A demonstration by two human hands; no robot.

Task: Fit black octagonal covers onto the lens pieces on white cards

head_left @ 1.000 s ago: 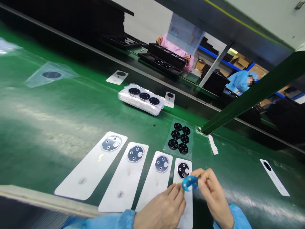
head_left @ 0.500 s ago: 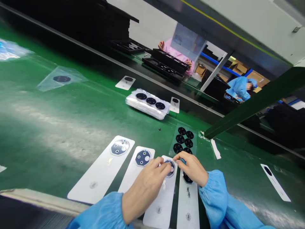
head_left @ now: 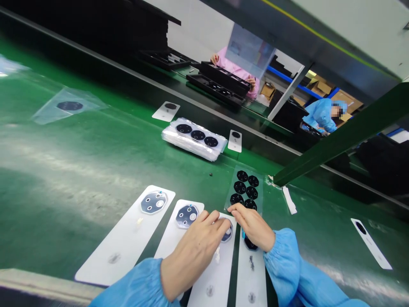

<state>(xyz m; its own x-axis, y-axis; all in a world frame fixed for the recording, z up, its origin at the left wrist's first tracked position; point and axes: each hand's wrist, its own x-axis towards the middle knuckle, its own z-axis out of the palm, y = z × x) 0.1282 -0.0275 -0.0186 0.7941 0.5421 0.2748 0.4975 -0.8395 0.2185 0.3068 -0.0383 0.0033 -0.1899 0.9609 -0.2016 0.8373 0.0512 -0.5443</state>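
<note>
Several long white strips lie side by side on the green belt, each with an octagonal camera-lens piece at its far end. My left hand (head_left: 198, 249) rests with its fingers flat on the lens piece (head_left: 227, 232) of the third strip (head_left: 212, 279). My right hand (head_left: 255, 228) lies over the top of the fourth strip (head_left: 251, 277), with its fingertips by the third strip's far end. A sliver of blue film (head_left: 242, 234) shows under its thumb. Just beyond my fingers lies a clear sheet of black octagons (head_left: 244, 189).
Further along the belt are a stack of bagged lens sheets (head_left: 193, 138), small white cards (head_left: 166, 111) (head_left: 235, 140), a plastic bag (head_left: 67, 106) at the left and a lone strip (head_left: 370, 244) at the right. A green beam (head_left: 338, 136) crosses at the right. Beyond the belt, two people work near black trays (head_left: 220, 83).
One second ago both hands held a blue film up near me. They have since moved forward and down onto the third and fourth strips, and have barely moved in the last half second.
</note>
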